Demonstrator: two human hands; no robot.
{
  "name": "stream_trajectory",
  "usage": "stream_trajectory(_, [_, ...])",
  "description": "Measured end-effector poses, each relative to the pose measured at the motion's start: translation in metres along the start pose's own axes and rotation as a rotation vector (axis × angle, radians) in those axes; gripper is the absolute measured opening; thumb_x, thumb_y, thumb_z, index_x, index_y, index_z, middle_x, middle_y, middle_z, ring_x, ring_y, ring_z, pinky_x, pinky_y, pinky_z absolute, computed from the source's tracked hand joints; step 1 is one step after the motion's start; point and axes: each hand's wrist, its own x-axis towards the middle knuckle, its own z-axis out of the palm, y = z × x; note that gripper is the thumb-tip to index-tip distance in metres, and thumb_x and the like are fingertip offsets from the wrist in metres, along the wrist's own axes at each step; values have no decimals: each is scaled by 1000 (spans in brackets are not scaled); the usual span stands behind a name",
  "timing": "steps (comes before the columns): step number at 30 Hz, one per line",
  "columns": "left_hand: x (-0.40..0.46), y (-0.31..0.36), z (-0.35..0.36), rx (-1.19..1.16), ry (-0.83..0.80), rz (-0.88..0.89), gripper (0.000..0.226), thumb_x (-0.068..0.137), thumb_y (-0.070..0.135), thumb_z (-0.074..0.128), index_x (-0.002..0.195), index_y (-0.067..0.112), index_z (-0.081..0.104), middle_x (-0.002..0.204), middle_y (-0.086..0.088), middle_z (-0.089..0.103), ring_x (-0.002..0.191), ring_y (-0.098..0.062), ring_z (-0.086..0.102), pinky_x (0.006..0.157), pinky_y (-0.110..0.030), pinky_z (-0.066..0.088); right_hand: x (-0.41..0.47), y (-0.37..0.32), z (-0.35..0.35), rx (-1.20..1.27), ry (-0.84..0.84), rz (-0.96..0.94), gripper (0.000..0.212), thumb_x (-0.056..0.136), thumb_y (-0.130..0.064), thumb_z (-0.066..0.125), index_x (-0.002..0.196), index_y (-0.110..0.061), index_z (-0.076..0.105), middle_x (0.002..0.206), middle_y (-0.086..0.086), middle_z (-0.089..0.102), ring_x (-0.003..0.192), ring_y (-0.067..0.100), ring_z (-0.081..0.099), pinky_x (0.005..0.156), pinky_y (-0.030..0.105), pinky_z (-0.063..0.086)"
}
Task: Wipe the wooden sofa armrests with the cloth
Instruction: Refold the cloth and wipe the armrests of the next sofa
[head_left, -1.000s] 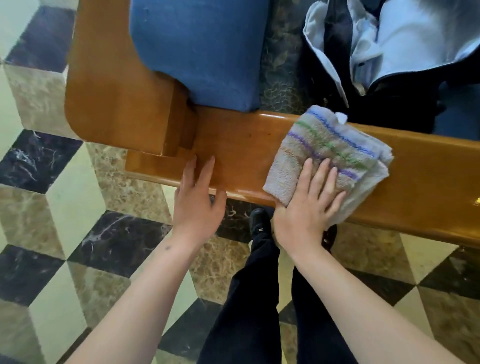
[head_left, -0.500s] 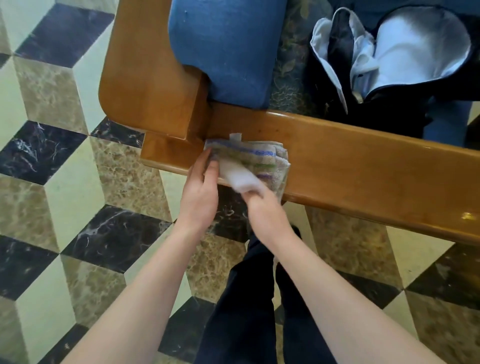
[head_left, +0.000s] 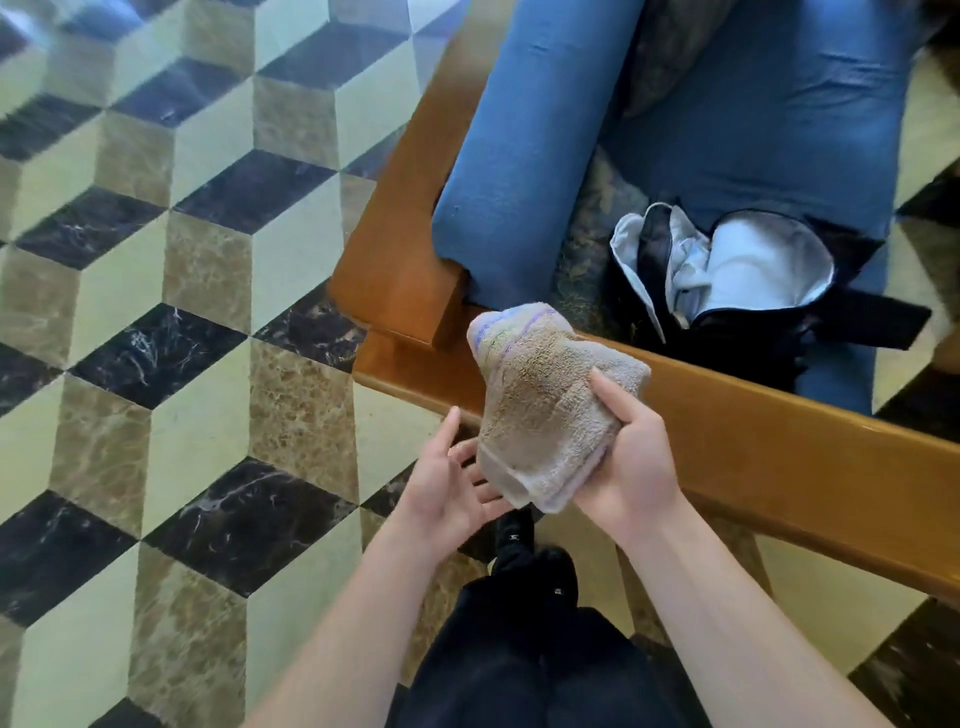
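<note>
1. Two bare hands in view, both raised above the near edge of the wooden armrest (head_left: 753, 431).
2. Right hand (head_left: 631, 462), palm up, clasping the folded cloth (head_left: 545, 405): thumb pressed on top near its right corner, the other fingers hidden underneath.
3. Left hand (head_left: 447, 483) spread loose, palm turned toward the cloth's lower edge, fingertips partly lost behind the fabric; hard to tell whether touching it or just beside it.
4. Cloth lifted clear of the wood, brownish terry side up, striped end at the far side overlapping the corner where armrest meets the front post (head_left: 405, 249); that joint hidden by it.
5. Armrest cut off at the right frame edge.
6. Blue cushion (head_left: 530, 156) on the seat beyond, running out of frame at the top.
7. Dark bag (head_left: 748, 291) with pale lining lying open on the seat, contents unclear.
8. Dark trousers (head_left: 519, 649) and a shoe tip below, over the patterned marble floor (head_left: 182, 312), blurred toward the top left.
</note>
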Motion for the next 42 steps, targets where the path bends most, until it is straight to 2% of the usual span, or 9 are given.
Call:
stream_trajectory(4, [-57,8,15,-325,-240,92,80,98,65,45,152,6,45,158,-24,42,148,-41,35,125,-55,21,-34,-3,28,10,-103,39,45,105,-38,46,136,-14,69,141,14,66,126,33,66,108,51,47])
stream_trajectory(9, [-108,51,4,-259,-132,273,59,87,44,75,130,7,59,122,-18,69,119,-32,62,110,-41,41,-61,-13,69,-33,-255,61,46,103,-36,44,131,-12,72,144,16,63,130,32,63,102,48,56])
stream_trajectory(13, [-141,94,-12,-131,-167,283,73,90,55,69,138,2,54,113,-20,70,100,-34,69,86,-51,58,-66,-24,108,-124,-335,117,47,102,-37,47,137,-12,67,146,16,62,131,33,62,103,48,55])
stream_trajectory(17, [-159,135,-28,57,-278,152,86,90,75,47,132,2,63,134,-25,63,127,-41,57,111,-66,39,-50,-20,157,-254,-371,201,53,95,-34,60,140,-7,64,143,19,63,126,38,63,109,53,48])
stream_trajectory(21, [-171,184,-48,-192,-485,276,80,101,66,40,152,6,46,153,-22,49,145,-39,42,123,-54,22,-21,3,219,-333,-449,247,62,78,-27,84,133,-2,68,135,24,66,116,41,68,99,52,56])
stream_trajectory(24, [-178,235,-85,-306,-457,373,78,99,60,53,152,3,45,150,-24,52,140,-39,46,122,-54,26,7,26,264,-363,-431,288,69,66,-22,93,128,-1,71,129,24,69,109,41,71,94,51,58])
stream_trajectory(33, [-212,384,-188,85,-317,471,32,102,22,65,131,10,67,126,-18,70,115,-35,69,92,-46,57,90,98,403,-468,-410,340,59,75,-16,86,129,0,69,124,25,70,102,40,70,92,49,57])
stream_trajectory(38, [-217,440,-209,253,-233,476,35,94,19,73,128,21,69,134,-19,67,125,-40,63,105,-59,49,124,106,434,-555,-473,290,57,79,-23,86,130,-4,70,126,23,70,107,39,70,99,49,51])
stream_trajectory(42, [-208,496,-195,317,-153,487,51,83,16,77,132,14,63,125,-23,71,114,-42,69,97,-58,56,158,84,456,-586,-556,276,44,87,-28,81,127,-9,73,121,14,75,110,31,72,95,45,57])
